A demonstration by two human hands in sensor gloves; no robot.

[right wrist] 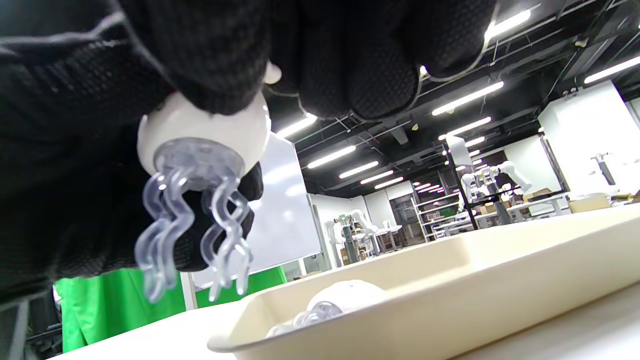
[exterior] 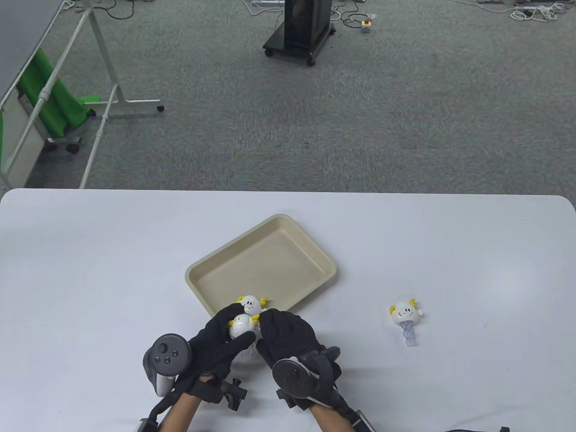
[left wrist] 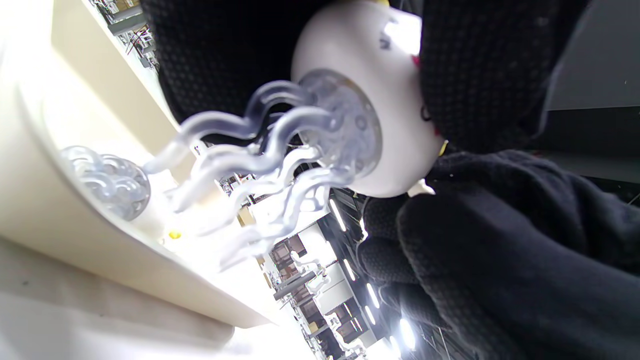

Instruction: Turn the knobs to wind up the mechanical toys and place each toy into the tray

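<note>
A white jellyfish toy [exterior: 241,325] with yellow fins is held above the table, just in front of the beige tray [exterior: 288,220]. My left hand [exterior: 220,335] grips its round body [left wrist: 370,100], and the clear wavy tentacles [left wrist: 260,165] hang free. My right hand [exterior: 285,330] curls over the top of the same toy [right wrist: 200,135], fingers pinched by a small white knob [right wrist: 272,72]. A second toy [exterior: 249,303] lies inside the tray at its near edge [right wrist: 335,300]. A third toy [exterior: 405,315] lies on the table to the right, apart from both hands.
The tray wall [left wrist: 75,215] stands close to the held toy's tentacles. The white table [exterior: 90,270] spreads wide on both sides. Beyond its far edge is grey carpet with a black wheeled stand [exterior: 299,27] and a white frame with green cloth [exterior: 54,99].
</note>
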